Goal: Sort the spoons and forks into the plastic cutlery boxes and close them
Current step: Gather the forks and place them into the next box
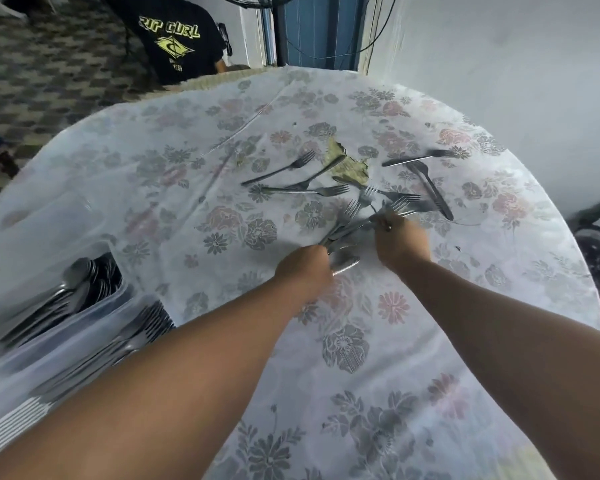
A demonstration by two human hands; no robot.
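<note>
Left hand (305, 268) gripped our bundle of forks (343, 233); right hand (400, 242) pinched one more fork (400, 204). We judged the fanned-out bundle might slip.

Seven loose forks (278, 172) lie on the counter (430, 341) beyond the hands; a few more are bunched together, uncountable. Two plastic boxes (125, 296) sit at its left edge.

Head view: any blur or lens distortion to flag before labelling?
Head view: wide-angle warp bows the table edge; motion blur smears the left hand, right hand and the forks they grip; cutlery boxes at the left edge are soft; lighting flat, no harsh glare.
</note>
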